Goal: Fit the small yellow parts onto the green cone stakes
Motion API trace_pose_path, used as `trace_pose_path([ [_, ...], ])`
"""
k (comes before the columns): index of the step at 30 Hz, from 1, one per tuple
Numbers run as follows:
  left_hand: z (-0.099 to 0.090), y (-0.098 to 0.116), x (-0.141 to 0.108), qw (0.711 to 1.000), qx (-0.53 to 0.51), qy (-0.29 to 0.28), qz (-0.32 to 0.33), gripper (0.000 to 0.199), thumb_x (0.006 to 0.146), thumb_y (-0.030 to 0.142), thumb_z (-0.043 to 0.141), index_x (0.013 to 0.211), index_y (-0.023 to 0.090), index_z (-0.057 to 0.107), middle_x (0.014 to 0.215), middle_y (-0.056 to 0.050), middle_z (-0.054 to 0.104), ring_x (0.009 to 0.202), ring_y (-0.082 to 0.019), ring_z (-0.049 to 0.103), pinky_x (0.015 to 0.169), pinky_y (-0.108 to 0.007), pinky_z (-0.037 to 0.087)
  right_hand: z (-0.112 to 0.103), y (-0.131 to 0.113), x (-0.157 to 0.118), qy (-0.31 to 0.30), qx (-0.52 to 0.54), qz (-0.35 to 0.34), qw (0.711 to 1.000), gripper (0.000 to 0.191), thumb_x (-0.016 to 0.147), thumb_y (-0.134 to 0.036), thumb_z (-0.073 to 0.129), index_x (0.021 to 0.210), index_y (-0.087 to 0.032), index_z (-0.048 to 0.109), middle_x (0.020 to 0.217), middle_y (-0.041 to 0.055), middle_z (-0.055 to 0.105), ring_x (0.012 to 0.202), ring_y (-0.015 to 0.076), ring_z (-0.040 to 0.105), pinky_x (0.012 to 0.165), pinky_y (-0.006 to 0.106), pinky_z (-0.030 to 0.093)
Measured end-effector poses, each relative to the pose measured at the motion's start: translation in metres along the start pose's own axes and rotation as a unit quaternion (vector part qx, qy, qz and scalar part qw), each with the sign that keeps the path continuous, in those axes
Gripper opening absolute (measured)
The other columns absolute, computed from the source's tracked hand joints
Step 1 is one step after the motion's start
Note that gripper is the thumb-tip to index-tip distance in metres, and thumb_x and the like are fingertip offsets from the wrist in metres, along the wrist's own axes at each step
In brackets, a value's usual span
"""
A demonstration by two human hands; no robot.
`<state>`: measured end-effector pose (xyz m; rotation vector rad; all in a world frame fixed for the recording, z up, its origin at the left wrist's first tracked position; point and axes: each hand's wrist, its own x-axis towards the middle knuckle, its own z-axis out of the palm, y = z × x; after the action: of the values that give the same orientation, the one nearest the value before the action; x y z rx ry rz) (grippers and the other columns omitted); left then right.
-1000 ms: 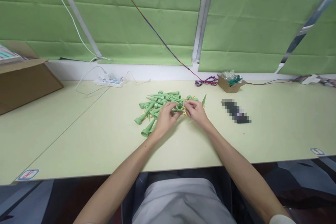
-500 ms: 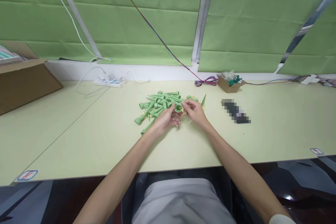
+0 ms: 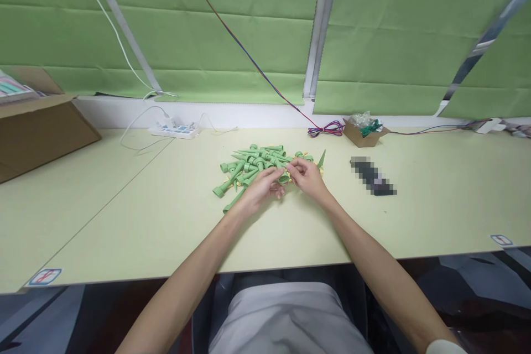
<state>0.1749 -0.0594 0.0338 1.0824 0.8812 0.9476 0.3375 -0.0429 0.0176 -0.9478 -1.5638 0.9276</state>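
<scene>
My left hand [image 3: 264,187] is closed round a green plastic watering spike [image 3: 284,178], whose open round end shows just under my fingertips; the rest of it is hidden. Meeting it from the right, my right hand [image 3: 307,178] has thumb and forefinger pinched together at the spike's rim. What those fingers hold is too small and covered to make out. Beyond both hands lies a pile of similar green spikes [image 3: 238,168], pointing in many directions. Small yellow pieces show among them, partly behind my right hand.
At the back right stands a small cardboard box [image 3: 360,136] with plastic wrap and green bits, beside a coiled red-blue wire [image 3: 326,129]. A blurred dark item [image 3: 372,176] lies to the right. Back left are a power strip [image 3: 176,130] and a large cardboard box [image 3: 45,135].
The spike's open end, which faced me, has tipped away and down. My fingertips have come closer together over its rim. The pile looks the same.
</scene>
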Motion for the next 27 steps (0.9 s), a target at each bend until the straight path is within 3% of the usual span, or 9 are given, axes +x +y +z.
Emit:
trace_pose_path([
  [7, 0.002, -0.001, -0.004, 0.978, 0.174, 0.020, 0.111, 0.036, 0.080, 0.050, 0.072, 0.085, 0.020, 0.052, 0.077, 0.000, 0.057, 0.056, -0.012, 0.057, 0.052, -0.027, 0.043, -0.002, 0.005, 0.001, 0.019, -0.031, 0.005, 0.999, 0.046, 0.082, -0.066, 0.062, 0.070, -0.023, 0.053, 0.050, -0.0037, 0.044, 0.046, 0.0127, 0.038, 0.046, 0.028, 0.028],
  [12, 0.000, -0.008, -0.001, 0.921, 0.336, 0.061, 0.187, 0.025, 0.088, 0.042, 0.062, 0.094, 0.019, 0.056, 0.079, -0.001, 0.058, 0.058, -0.011, 0.051, 0.052, -0.025, 0.037, -0.003, 0.009, 0.002, 0.025, -0.040, 0.018, 0.999, 0.046, 0.083, -0.064, 0.062, 0.066, -0.023, 0.049, 0.047, -0.0045, 0.042, 0.044, 0.0123, 0.035, 0.046, 0.028, 0.025],
  [18, -0.003, -0.014, 0.001, 0.856, 0.418, 0.078, 0.294, 0.015, 0.090, 0.028, 0.059, 0.100, 0.018, 0.062, 0.097, -0.006, 0.059, 0.072, -0.014, 0.054, 0.063, -0.026, 0.045, -0.004, 0.012, 0.005, 0.027, -0.051, 0.034, 0.998, 0.047, 0.083, -0.063, 0.061, 0.061, -0.024, 0.047, 0.046, -0.0036, 0.042, 0.043, 0.0131, 0.037, 0.046, 0.028, 0.026],
  [23, -0.002, -0.013, 0.000, 0.860, 0.403, 0.081, 0.302, 0.018, 0.091, 0.024, 0.057, 0.105, 0.018, 0.066, 0.111, -0.009, 0.058, 0.073, -0.013, 0.057, 0.064, -0.027, 0.051, -0.003, 0.011, 0.005, 0.026, -0.052, 0.035, 0.998, 0.047, 0.082, -0.064, 0.061, 0.060, -0.024, 0.050, 0.045, -0.0030, 0.043, 0.042, 0.0137, 0.039, 0.045, 0.028, 0.027],
  [27, -0.002, -0.015, 0.004, 0.896, 0.349, 0.094, 0.259, 0.031, 0.087, 0.028, 0.063, 0.117, 0.019, 0.063, 0.124, -0.012, 0.056, 0.078, -0.014, 0.065, 0.064, -0.028, 0.055, -0.002, 0.014, 0.005, 0.055, -0.034, 0.036, 0.997, 0.045, 0.084, -0.061, 0.061, 0.062, -0.024, 0.050, 0.044, -0.0043, 0.041, 0.041, 0.0127, 0.036, 0.044, 0.028, 0.025],
])
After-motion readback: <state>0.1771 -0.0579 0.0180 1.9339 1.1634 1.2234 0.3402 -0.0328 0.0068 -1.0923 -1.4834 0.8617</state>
